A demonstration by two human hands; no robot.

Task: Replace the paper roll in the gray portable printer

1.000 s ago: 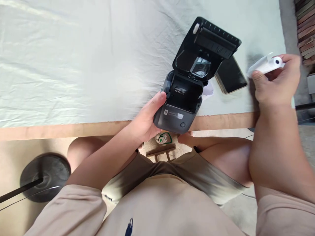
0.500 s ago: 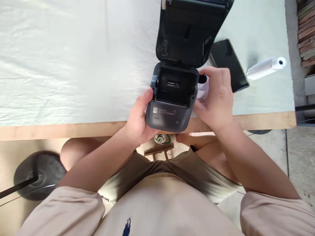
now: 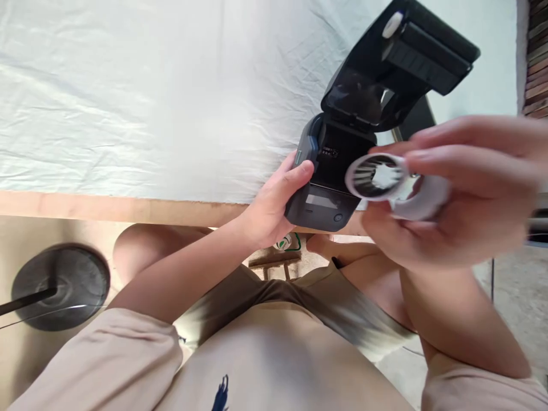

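A small dark grey label printer (image 3: 314,216) is tilted near the table's front edge, its lid (image 3: 355,80) swung up and its inner bay exposed. My left hand (image 3: 272,208) grips the printer's left side, thumb on top. In front of the bay's right side, my right hand (image 3: 475,194), blurred by motion, pinches a white paper roll (image 3: 362,181) with a dark, ribbed hollow core facing me. Another curved white part (image 3: 430,197) shows between the fingers; whether it belongs to the same roll I cannot tell.
A pale cloth (image 3: 149,103) covers the table, which has a bare wooden front edge (image 3: 128,210). A dark phone-like slab (image 3: 417,120) lies partly hidden behind the lid. Below left, a round black base (image 3: 62,285) with a pole stands on the floor.
My right hand has moved up towards the camera and right, lifting the white roll from beside the printer. The printer has shifted right and turned, still in my left hand.
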